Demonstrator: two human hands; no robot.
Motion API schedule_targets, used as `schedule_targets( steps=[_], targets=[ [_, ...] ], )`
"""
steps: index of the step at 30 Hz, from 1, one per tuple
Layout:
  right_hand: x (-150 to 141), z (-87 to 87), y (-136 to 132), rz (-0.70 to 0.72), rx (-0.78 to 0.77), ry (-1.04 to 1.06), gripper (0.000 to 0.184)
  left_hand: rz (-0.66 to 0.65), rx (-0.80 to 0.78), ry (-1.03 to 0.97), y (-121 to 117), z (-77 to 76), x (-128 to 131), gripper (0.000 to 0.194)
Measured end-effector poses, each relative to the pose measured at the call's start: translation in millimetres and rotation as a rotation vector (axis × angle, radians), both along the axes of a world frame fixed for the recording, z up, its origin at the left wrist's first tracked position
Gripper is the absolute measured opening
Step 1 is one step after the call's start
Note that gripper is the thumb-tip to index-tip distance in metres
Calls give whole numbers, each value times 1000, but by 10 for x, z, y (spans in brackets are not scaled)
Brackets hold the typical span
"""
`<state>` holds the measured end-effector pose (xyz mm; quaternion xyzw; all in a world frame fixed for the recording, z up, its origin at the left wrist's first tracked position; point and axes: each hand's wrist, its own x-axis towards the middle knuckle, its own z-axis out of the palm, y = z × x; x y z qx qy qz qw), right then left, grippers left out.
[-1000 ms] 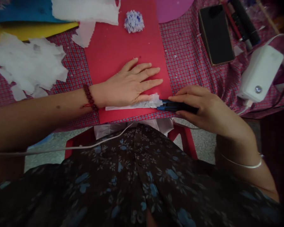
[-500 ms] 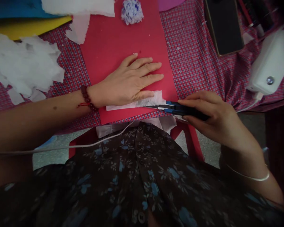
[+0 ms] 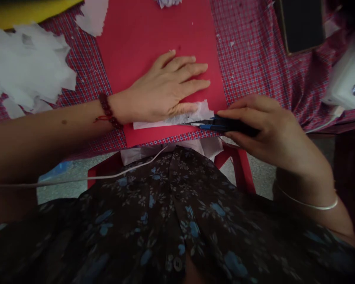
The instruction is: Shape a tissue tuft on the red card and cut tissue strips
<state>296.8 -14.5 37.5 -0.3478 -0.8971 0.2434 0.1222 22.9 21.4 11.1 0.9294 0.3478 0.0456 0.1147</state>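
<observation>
My left hand (image 3: 164,88) lies flat with its fingers spread on a red sheet (image 3: 154,29). Its thumb and lower edge press down a narrow piece of thin white paper (image 3: 199,112), which has a ragged, crumpled right end. A black and blue utility knife (image 3: 221,124) is gripped in my right hand (image 3: 272,132). The blade points left and lies against the paper's lower edge, just below my left thumb. Part of the paper is hidden under my left palm.
Torn white paper (image 3: 29,67) is heaped at the left on a checked tablecloth (image 3: 245,51). At the top edge, a crumpled paper ball (image 3: 168,3) is partly cut off. A phone (image 3: 303,25) and a white device (image 3: 347,81) lie right. A white cable (image 3: 115,176) crosses my lap.
The view has shifted, so the table's things sit higher in the picture. Beside the blade, the paper's ragged right end sticks up more. Both hands keep their holds.
</observation>
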Motion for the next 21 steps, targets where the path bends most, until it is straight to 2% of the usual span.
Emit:
schedule_targets(
  steps=[8,13,15,18,21],
  targets=[
    [-80,75,29,20,-47,-67,47,1,-56,-85,71,-25,-15,59],
    [-23,41,28,29,4,-24,40,34,-275,-238,121,84,-158,70],
    [0,21,36,19,-1,4,40,-5,-196,-187,-1,95,-239,68],
    [23,-9,57,9,-32,28,39,102,-35,32,-302,56,-355,60],
    [35,-32,77,27,-36,26,38,253,-6,25,-526,37,-450,59]
  ],
)
